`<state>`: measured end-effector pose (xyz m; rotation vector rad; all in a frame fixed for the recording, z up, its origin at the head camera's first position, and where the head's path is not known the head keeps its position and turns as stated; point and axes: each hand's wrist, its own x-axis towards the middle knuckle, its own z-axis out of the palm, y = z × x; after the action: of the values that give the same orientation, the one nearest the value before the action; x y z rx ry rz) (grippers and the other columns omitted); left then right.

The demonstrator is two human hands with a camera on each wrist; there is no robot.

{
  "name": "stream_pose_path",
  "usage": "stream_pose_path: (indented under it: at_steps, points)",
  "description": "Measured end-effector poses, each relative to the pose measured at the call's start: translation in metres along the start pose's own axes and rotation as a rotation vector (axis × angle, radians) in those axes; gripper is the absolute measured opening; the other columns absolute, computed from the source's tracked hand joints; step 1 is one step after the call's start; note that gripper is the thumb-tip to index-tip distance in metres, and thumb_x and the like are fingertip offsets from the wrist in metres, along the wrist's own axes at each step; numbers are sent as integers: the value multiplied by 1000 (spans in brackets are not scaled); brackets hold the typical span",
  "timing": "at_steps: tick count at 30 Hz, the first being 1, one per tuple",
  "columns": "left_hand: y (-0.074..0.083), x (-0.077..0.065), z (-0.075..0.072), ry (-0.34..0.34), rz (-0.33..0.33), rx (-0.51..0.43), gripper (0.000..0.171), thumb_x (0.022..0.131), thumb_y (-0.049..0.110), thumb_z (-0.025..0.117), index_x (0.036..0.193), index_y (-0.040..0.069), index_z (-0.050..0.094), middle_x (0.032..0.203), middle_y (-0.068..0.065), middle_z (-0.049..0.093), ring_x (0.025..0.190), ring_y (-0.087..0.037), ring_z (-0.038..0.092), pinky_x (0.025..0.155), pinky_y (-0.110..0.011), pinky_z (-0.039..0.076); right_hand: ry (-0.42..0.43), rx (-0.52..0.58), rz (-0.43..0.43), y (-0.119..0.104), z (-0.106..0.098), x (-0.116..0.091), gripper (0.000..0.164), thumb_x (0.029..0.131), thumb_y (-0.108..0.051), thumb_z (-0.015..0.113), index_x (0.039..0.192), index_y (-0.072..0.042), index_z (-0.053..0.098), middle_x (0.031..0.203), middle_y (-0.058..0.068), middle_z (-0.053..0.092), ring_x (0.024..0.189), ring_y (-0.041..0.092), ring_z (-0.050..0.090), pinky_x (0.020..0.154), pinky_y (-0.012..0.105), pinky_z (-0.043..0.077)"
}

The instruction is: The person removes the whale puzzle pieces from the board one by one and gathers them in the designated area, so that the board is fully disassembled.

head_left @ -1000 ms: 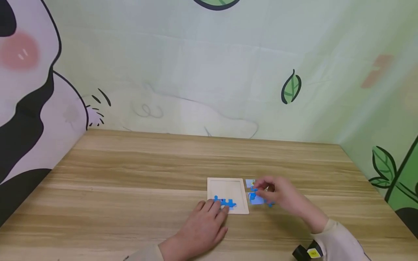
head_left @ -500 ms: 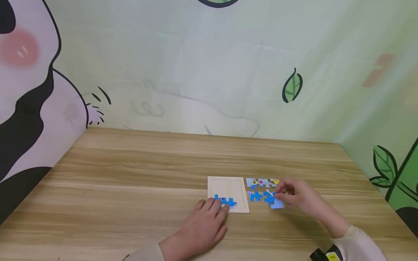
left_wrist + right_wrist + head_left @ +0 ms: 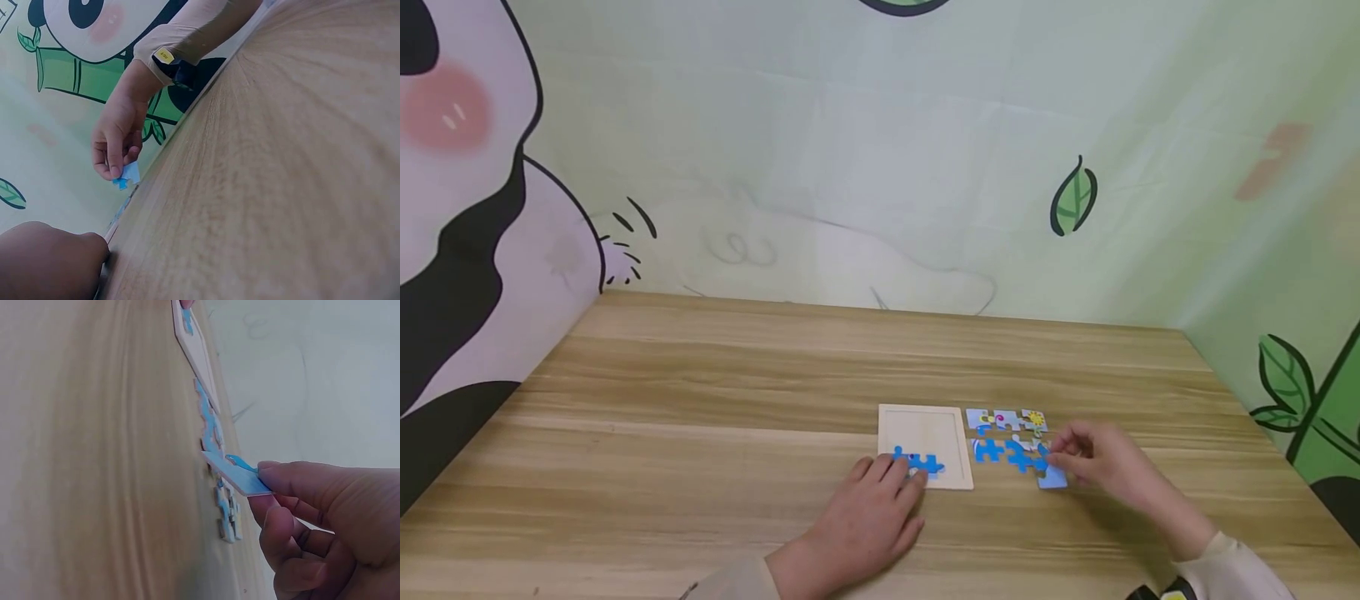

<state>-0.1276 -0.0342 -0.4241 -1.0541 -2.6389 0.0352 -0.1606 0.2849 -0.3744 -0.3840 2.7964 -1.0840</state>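
Note:
Between thumb and fingertips, my right hand (image 3: 1097,462) pinches a blue puzzle piece (image 3: 1052,478). In the right wrist view this piece (image 3: 240,477) is tilted and raised over the table, beside other pieces. Loose puzzle pieces (image 3: 988,451) lie in two rough rows between the wooden puzzle tray (image 3: 921,429) and that hand. My left hand (image 3: 861,525) lies with fingers extended over the tray's near edge, its fingertips at joined blue pieces (image 3: 925,464) inside. The left wrist view shows the held piece (image 3: 130,174) below the right hand's fingers.
The wood-grain table (image 3: 700,483) reaches back to a wall covering (image 3: 820,167) printed with a panda and leaves. A black wrist device (image 3: 178,70) with a yellow label is strapped on the right sleeve.
My right hand has moved rightward with the blue piece, from beside the tray to the right end of the loose pieces, uncovering them. The left hand has stayed in place.

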Motion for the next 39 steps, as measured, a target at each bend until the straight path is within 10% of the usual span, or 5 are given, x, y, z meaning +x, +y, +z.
stream_pose_path:
  at_steps: [23, 39]
  points:
    - [0, 0, -1, -7, 2, 0, 46, 97, 45, 45, 130, 14, 57, 117, -2, 56, 114, -19, 50, 95, -37, 45, 79, -261, 67, 12, 9, -9, 16, 83, -25, 74, 83, -13, 63, 73, -5, 61, 65, 2, 49, 59, 20, 41]
    - [0, 0, 0, 42, 4, 2, 45, 96, 44, 49, 127, 14, 58, 113, -3, 57, 110, -19, 51, 93, -37, 46, 92, -227, 0, -28, 17, 12, 11, 88, -22, 68, 85, -12, 63, 75, -5, 61, 61, 5, 48, 55, 20, 40]
